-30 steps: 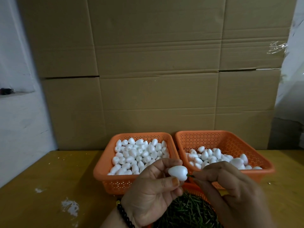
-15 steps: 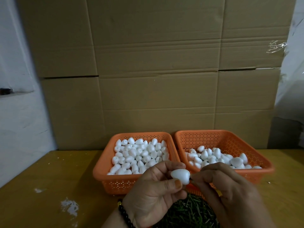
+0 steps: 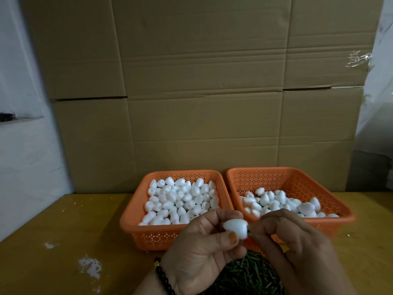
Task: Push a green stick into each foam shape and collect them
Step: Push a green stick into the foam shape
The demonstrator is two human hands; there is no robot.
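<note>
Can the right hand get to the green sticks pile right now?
Probably yes: the right hand hangs just above the green sticks with nothing between, but it's pinching at the foam shape the left hand holds.

Left wrist: black bead bracelet (image 3: 164, 277), one gold bead; thumbnail painted orange.

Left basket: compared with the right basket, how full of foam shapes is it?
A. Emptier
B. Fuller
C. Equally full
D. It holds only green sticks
B: the left basket is piled across with foam shapes, while the right basket shows bare wall behind a smaller heap.
</note>
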